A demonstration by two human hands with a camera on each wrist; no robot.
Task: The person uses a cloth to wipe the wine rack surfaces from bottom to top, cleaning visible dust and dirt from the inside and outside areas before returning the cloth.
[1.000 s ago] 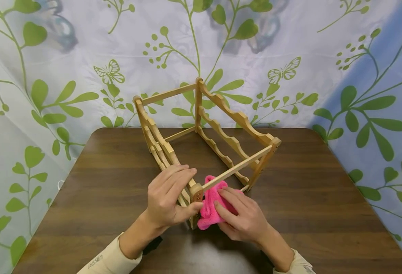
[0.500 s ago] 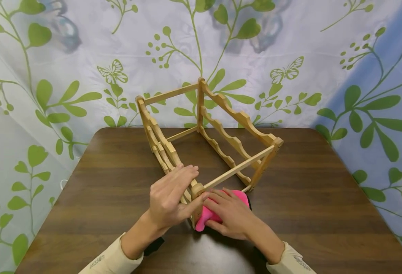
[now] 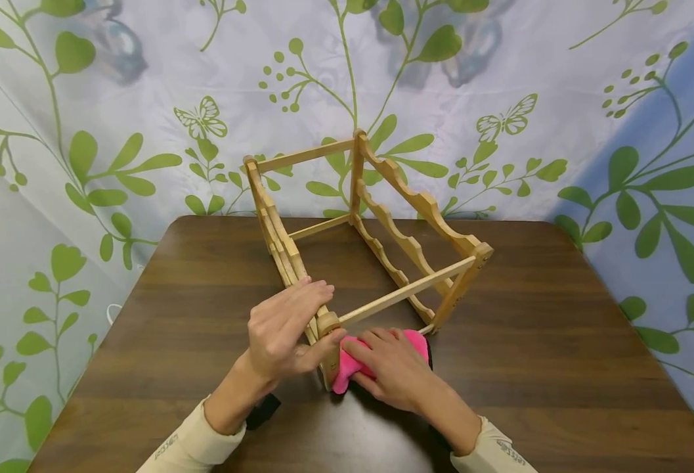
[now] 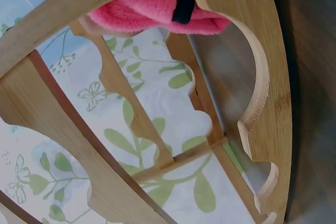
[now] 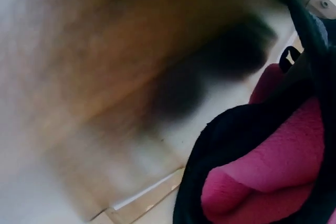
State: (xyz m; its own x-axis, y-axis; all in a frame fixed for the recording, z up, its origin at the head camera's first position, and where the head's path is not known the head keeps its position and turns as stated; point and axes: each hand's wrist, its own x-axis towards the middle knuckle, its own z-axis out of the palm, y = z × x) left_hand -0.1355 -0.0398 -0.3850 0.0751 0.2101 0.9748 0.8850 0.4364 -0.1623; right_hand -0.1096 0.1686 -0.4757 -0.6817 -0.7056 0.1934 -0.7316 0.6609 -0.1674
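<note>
Left hand (image 3: 287,330) clasps the wooden rack (image 3: 408,292); right hand (image 3: 392,368) grips the pink cloth (image 3: 416,340).

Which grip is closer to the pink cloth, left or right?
Right. The right grip is on the pink cloth, pressing over it. The left grip rests on the wooden rack's near corner, left of the cloth, thumb pointing toward it.
</note>
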